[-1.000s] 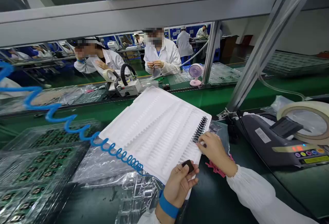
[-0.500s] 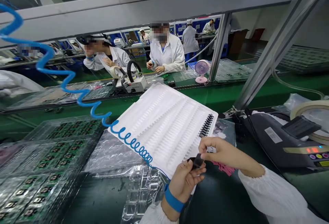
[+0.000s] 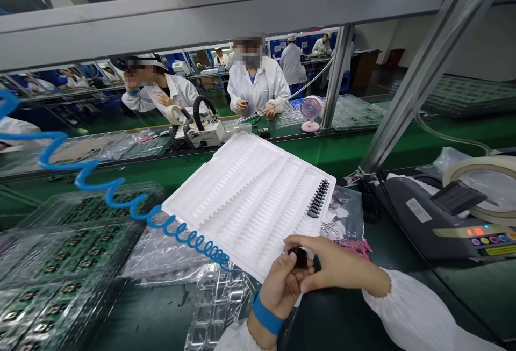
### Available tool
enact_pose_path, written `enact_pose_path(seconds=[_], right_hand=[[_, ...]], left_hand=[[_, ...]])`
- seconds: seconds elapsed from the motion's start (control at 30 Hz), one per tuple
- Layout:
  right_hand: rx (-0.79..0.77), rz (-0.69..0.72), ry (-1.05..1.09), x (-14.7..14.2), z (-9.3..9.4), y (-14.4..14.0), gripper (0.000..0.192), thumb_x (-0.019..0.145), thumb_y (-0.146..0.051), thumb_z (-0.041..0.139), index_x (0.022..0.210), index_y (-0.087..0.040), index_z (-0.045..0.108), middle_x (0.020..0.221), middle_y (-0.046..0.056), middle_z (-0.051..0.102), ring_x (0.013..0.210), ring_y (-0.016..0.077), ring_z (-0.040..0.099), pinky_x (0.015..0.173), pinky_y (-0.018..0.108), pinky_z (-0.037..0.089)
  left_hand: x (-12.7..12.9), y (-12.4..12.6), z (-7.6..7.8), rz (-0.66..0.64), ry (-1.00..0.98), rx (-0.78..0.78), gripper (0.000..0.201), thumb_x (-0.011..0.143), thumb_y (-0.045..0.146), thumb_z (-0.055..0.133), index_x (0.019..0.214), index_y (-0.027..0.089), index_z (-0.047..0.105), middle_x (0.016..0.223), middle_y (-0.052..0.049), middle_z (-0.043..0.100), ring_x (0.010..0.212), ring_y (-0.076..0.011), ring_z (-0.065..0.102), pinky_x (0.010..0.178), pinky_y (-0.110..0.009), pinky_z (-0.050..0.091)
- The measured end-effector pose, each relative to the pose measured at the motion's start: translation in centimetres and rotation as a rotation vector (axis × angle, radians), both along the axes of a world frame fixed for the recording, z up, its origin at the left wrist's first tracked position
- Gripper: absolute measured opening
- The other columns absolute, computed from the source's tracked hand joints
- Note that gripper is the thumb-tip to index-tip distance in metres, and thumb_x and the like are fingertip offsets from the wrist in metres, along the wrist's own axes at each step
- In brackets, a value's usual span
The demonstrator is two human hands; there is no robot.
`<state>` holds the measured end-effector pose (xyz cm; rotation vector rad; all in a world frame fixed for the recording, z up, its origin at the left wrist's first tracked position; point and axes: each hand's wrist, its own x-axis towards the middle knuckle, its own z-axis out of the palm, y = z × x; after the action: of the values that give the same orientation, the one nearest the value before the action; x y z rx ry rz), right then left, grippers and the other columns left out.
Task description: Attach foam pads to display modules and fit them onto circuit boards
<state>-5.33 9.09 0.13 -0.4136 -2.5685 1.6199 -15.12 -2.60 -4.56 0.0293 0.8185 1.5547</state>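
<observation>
In front of me, close to the near corner of a white plastic tray (image 3: 250, 206), my left hand (image 3: 282, 276) pinches a small black block-shaped part (image 3: 299, 257) between thumb and fingers. My right hand (image 3: 328, 265) curls round the same part from the right, its index finger over the top and its thumb below. Details of the part are hidden by the fingers. Rows of narrow slots run across the tray, and a line of black parts (image 3: 318, 199) sits in the slots at its right edge. A blue band circles my left wrist.
A coiled blue cord (image 3: 189, 235) crosses the tray's left side. Stacked clear trays of circuit boards (image 3: 68, 265) stand left. Clear plastic blisters (image 3: 215, 308) lie nearby. Right are pink pieces (image 3: 357, 248), a grey device (image 3: 423, 222) and a tape roll (image 3: 484, 179). Co-workers sit opposite.
My right hand has shifted left and down, from pinching the black part's top edge to wrapping round it. The view has shifted slightly. Opposite, a co-worker's hands have moved apart.
</observation>
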Motion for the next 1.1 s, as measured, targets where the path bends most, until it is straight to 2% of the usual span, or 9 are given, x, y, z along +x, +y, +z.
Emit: enact_pose_path(seconds=[0.07, 0.2, 0.3, 0.4, 0.5, 0.57, 0.87, 0.97, 1.1], right_hand=[[0.086, 0.002, -0.010, -0.2, -0.2, -0.7, 0.061, 0.067, -0.025, 0.071, 0.125, -0.022, 0.050, 0.113, 0.008, 0.060, 0.101, 0.0246, 0.056, 0.084, 0.034, 0.046], [0.198, -0.002, 0.052, -0.6, -0.3, -1.2, 0.042, 0.070, -0.021, 0.067, 0.112, -0.022, 0.060, 0.098, 0.006, 0.066, 0.093, 0.0229, 0.059, 0.080, 0.033, 0.047], [0.233, 0.007, 0.119, -0.5, -0.5, -0.4, 0.049, 0.065, -0.029, 0.074, 0.112, -0.025, 0.060, 0.099, 0.003, 0.067, 0.090, 0.0211, 0.061, 0.079, 0.029, 0.048], [0.336, -0.207, 0.147, -0.3, -1.7, 1.5, 0.038, 0.074, -0.038, 0.066, 0.108, -0.024, 0.059, 0.103, 0.003, 0.065, 0.093, 0.0195, 0.060, 0.080, 0.028, 0.048], [0.463, -0.471, 0.075, -0.3, -3.5, 3.9, 0.018, 0.084, -0.031, 0.049, 0.092, -0.019, 0.060, 0.093, 0.007, 0.064, 0.090, 0.0224, 0.058, 0.081, 0.037, 0.044], [0.553, -0.571, 0.008, -0.4, -4.6, 5.0, 0.015, 0.081, -0.030, 0.051, 0.081, -0.018, 0.061, 0.085, 0.007, 0.062, 0.086, 0.0256, 0.055, 0.080, 0.043, 0.040], [0.801, -0.580, -0.042, -1.1, -5.3, 4.4, 0.016, 0.075, -0.027, 0.048, 0.070, -0.020, 0.062, 0.076, 0.009, 0.062, 0.079, 0.0304, 0.053, 0.078, 0.049, 0.032], [0.776, -0.535, 0.041, -0.3, -5.4, 4.5, 0.021, 0.076, -0.034, 0.045, 0.069, -0.023, 0.062, 0.080, 0.011, 0.064, 0.076, 0.0315, 0.055, 0.077, 0.052, 0.034], [0.302, -0.245, 0.102, 0.9, -5.5, 4.9, 0.022, 0.076, -0.046, 0.052, 0.072, -0.026, 0.060, 0.074, 0.006, 0.061, 0.072, 0.0254, 0.058, 0.066, 0.036, 0.045]], left_hand=[[0.1, 0.0, 0.1, -0.007, -0.010, 0.001, 0.026, 0.066, 0.035, 0.073, 0.078, 0.013, 0.067, 0.073, -0.006, 0.070, 0.066, -0.0146, 0.063, 0.056, -0.023, 0.045], [0.0, -0.2, 0.0, -0.031, -0.034, -0.009, 0.028, 0.064, 0.035, 0.075, 0.081, 0.014, 0.067, 0.075, -0.006, 0.070, 0.069, -0.0162, 0.064, 0.064, -0.028, 0.048], [-0.1, -0.2, -0.1, -0.019, -0.037, -0.016, 0.025, 0.065, 0.034, 0.074, 0.077, 0.014, 0.067, 0.070, -0.004, 0.069, 0.062, -0.0132, 0.062, 0.063, -0.028, 0.047], [-0.1, -0.2, -0.2, 0.001, -0.035, -0.031, 0.022, 0.070, 0.034, 0.070, 0.074, 0.012, 0.067, 0.068, -0.005, 0.068, 0.064, -0.0129, 0.062, 0.065, -0.027, 0.047], [-0.2, -0.2, -0.3, -0.007, -0.038, -0.047, 0.024, 0.072, 0.033, 0.069, 0.079, 0.009, 0.068, 0.075, -0.008, 0.069, 0.070, -0.0150, 0.063, 0.068, -0.029, 0.046], [-0.2, -0.2, -0.4, -0.016, -0.042, -0.050, 0.025, 0.071, 0.032, 0.069, 0.081, 0.009, 0.068, 0.076, -0.008, 0.069, 0.072, -0.0155, 0.063, 0.068, -0.029, 0.046], [0.7, -0.5, -0.5, 0.011, -0.035, -0.028, 0.033, 0.062, 0.038, 0.075, 0.079, 0.010, 0.068, 0.073, -0.007, 0.067, 0.067, -0.0143, 0.060, 0.066, -0.029, 0.042], [1.1, -0.6, -0.6, 0.025, -0.028, -0.043, 0.042, 0.052, 0.043, 0.078, 0.074, 0.009, 0.068, 0.073, -0.009, 0.065, 0.066, -0.0166, 0.059, 0.069, -0.034, 0.040], [0.9, -0.5, -0.6, 0.015, -0.008, -0.069, 0.054, 0.037, 0.049, 0.082, 0.069, 0.008, 0.068, 0.071, -0.012, 0.063, 0.071, -0.0235, 0.059, 0.086, -0.051, 0.034]])
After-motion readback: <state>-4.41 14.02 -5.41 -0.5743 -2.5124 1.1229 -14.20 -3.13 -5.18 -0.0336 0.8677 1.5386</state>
